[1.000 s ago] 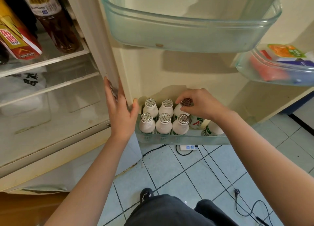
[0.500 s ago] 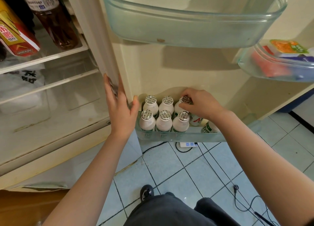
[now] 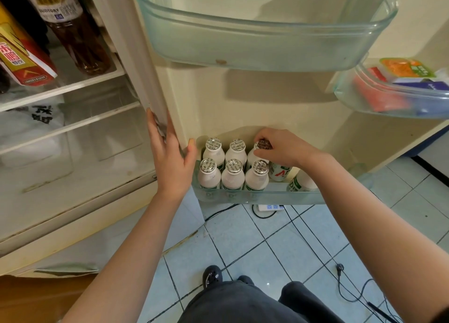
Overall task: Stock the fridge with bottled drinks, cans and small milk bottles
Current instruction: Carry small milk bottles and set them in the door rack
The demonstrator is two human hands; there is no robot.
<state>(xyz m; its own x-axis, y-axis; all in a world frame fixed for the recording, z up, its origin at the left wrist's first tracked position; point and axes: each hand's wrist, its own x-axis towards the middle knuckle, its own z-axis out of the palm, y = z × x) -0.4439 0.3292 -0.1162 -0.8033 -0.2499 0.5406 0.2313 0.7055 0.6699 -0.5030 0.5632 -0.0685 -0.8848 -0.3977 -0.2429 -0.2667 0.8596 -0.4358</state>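
The right grip (image 3: pixel 284 150) pinches the foil cap of a small milk bottle (image 3: pixel 252 157) standing third in the back row of the bottom door shelf (image 3: pixel 255 197), while the left grip (image 3: pixel 170 162) lies flat and released against the fridge door edge (image 3: pixel 155 91). Seat it upright, snug against its neighbour (image 3: pixel 236 155), then lift the fingers (image 3: pixel 262 137) straight up so the front row (image 3: pixel 234 175) is not knocked.

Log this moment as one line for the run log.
step: stocking bottom door shelf | right hand: grips back-row milk bottle by cap | left hand: rests on door edge
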